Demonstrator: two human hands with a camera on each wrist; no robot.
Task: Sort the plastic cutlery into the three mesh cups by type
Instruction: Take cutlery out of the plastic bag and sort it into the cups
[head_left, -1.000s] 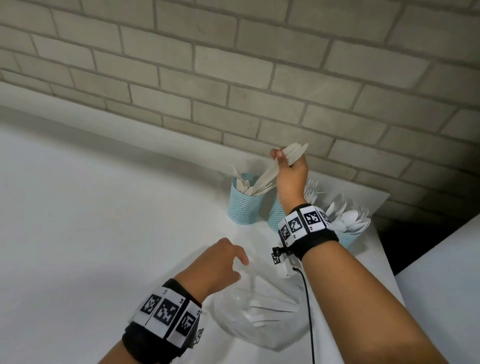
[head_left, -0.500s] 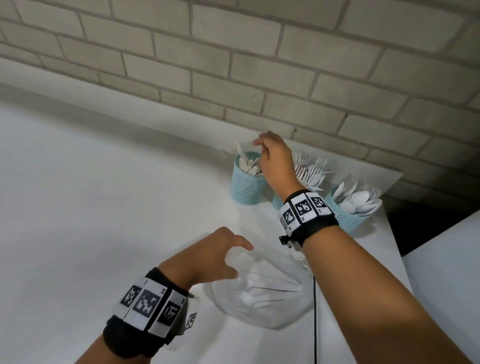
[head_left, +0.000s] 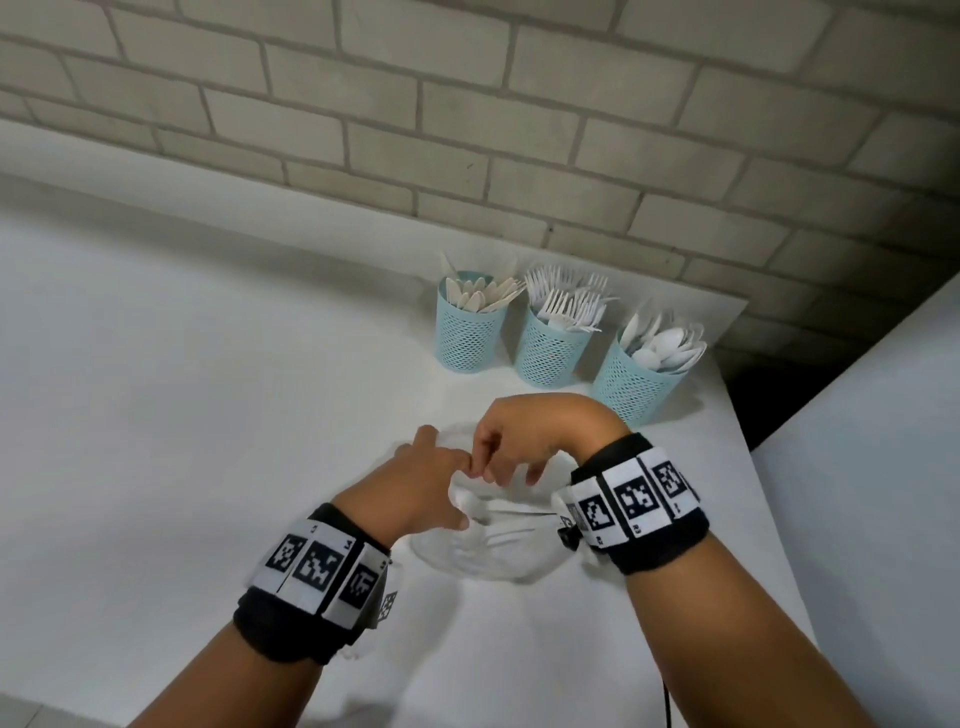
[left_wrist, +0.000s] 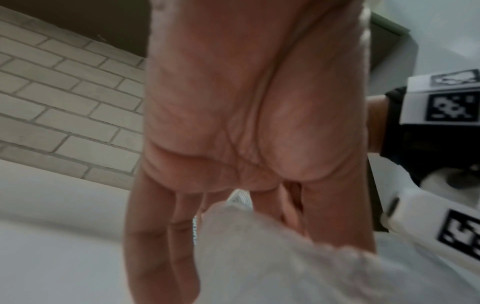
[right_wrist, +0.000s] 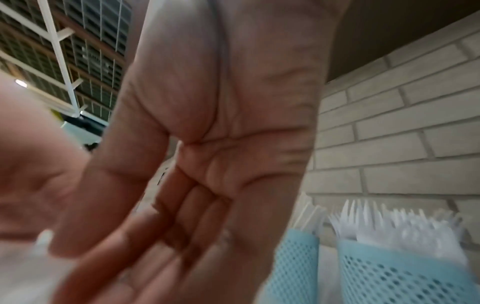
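Observation:
Three teal mesh cups stand by the brick wall: the knife cup (head_left: 470, 338) on the left, the fork cup (head_left: 551, 353) in the middle, the spoon cup (head_left: 636, 387) on the right. A clear plastic bag (head_left: 493, 551) with a few white cutlery pieces lies near me on the table. My left hand (head_left: 431, 483) grips the bag's left edge; the bag's film (left_wrist: 259, 267) runs between its fingers and thumb. My right hand (head_left: 511, 452) hangs over the bag's mouth with its fingers pointing down; its palm (right_wrist: 221, 164) is bare and holds nothing.
The white table (head_left: 208, 415) stretches far to the left. Its right edge (head_left: 763, 519) drops into a dark gap beside another white surface. The fork cup (right_wrist: 405, 273) and knife cup (right_wrist: 293, 267) stand just past my right palm.
My right hand let the knives go into the left cup and came back down to the bag's mouth, now bare. My left hand has stayed at the bag's edge.

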